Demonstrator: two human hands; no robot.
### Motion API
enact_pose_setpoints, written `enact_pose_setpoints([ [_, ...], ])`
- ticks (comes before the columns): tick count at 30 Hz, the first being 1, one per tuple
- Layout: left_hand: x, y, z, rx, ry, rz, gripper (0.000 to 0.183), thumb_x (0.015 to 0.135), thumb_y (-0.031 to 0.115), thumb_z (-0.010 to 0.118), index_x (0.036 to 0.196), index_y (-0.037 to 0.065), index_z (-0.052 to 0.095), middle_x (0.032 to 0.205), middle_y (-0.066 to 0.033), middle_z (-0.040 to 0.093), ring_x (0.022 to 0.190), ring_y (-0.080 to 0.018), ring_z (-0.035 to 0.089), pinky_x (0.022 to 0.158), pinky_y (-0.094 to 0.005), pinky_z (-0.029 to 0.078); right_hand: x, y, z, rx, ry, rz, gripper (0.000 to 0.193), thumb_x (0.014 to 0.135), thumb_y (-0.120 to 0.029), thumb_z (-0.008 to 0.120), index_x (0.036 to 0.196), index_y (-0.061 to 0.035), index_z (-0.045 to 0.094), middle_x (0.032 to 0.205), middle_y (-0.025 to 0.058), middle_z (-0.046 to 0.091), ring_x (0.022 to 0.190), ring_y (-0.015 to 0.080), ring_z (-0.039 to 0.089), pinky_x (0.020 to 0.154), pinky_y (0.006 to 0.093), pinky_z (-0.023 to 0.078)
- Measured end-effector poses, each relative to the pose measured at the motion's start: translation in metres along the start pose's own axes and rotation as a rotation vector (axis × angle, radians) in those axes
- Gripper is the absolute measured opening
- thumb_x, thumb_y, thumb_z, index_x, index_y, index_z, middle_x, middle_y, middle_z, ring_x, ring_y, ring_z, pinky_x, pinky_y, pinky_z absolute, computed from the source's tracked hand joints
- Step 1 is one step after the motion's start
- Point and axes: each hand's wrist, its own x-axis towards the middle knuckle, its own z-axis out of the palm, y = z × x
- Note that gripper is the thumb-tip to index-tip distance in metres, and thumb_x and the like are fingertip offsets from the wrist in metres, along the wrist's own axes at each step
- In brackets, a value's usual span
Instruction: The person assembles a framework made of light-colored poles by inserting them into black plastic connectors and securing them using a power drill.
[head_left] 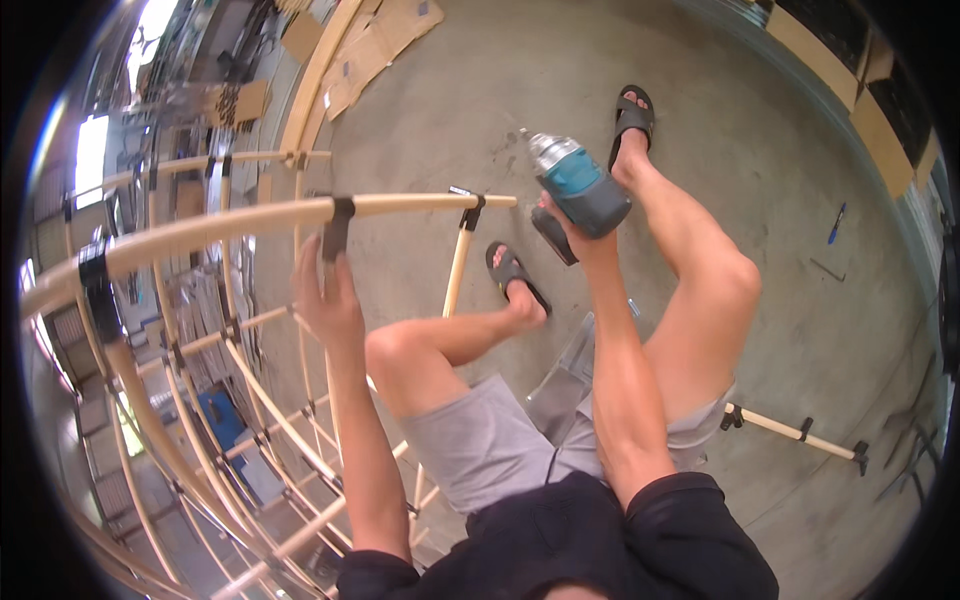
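My right hand [572, 228] grips a teal and grey cordless drill [578, 183], its silver nose pointing up and left over the concrete floor. My left hand [326, 296] is raised with its fingers up on a curved wooden rod [250, 221], just below a black tape joint [337, 224]. That rod is part of a large frame of bent wooden rods [200, 390] bound with black tape, which fills the left side. I sit on a clear plastic stool [565, 372], knees bent, feet in black sandals.
A loose wooden rod with black clamps [795, 432] lies on the floor at the right. Flattened cardboard [375, 45] lies at the top, a blue pen [836, 223] and a thin metal piece at the far right. Wooden boards lean along the upper right wall.
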Motion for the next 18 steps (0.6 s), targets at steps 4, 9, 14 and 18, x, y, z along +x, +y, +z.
enact_pose_setpoints([
  [4, -0.041, 0.034, 0.013, -0.142, -0.341, 0.150, 0.035, 0.086, 0.000, 0.068, 0.120, 0.000, 0.063, 0.116, -0.0159, 0.067, 0.106, -0.0286, 0.064, 0.091, -0.0382, 0.051, 0.040, 0.085, 0.038, 0.076, 0.323, -0.116, 0.028, 0.086, -0.019, 0.075, 0.109, -0.0040, 0.067, 0.104, 0.0093, 0.070, 0.097, 0.0207, 0.066, 0.085, 0.0355, 0.050],
  [9, -0.059, -0.017, 0.133, -0.211, -1.004, -0.405, 0.047, 0.088, 0.013, 0.069, 0.130, -0.001, 0.055, 0.128, -0.0176, 0.062, 0.112, -0.0284, 0.061, 0.094, -0.0377, 0.048, 0.101, 0.121, 0.073, 0.266, 0.444, -0.064, 0.032, 0.075, -0.009, 0.074, 0.106, -0.0024, 0.067, 0.103, 0.0146, 0.068, 0.099, 0.0332, 0.062, 0.088, 0.0422, 0.049],
  [14, -0.073, -0.076, 0.234, -0.149, -1.038, -0.458, 0.060, 0.086, 0.017, 0.073, 0.138, -0.001, 0.046, 0.130, -0.0160, 0.059, 0.115, -0.0251, 0.059, 0.096, -0.0374, 0.046, 0.112, 0.158, 0.102, 0.083, 0.445, -0.146, 0.043, 0.077, -0.010, 0.075, 0.118, -0.0052, 0.063, 0.111, 0.0122, 0.066, 0.104, 0.0291, 0.062, 0.091, 0.0379, 0.048],
  [18, -0.086, -0.097, 0.263, -0.486, -0.985, -0.791, 0.044, 0.085, 0.014, 0.074, 0.121, -0.004, 0.056, 0.111, -0.0108, 0.064, 0.108, -0.0195, 0.057, 0.096, -0.0346, 0.043, 0.095, 0.179, 0.114, 0.069, 0.322, -0.060, 0.052, 0.074, -0.017, 0.075, 0.124, -0.0091, 0.062, 0.111, 0.0100, 0.067, 0.108, 0.0313, 0.059, 0.094, 0.0412, 0.045],
])
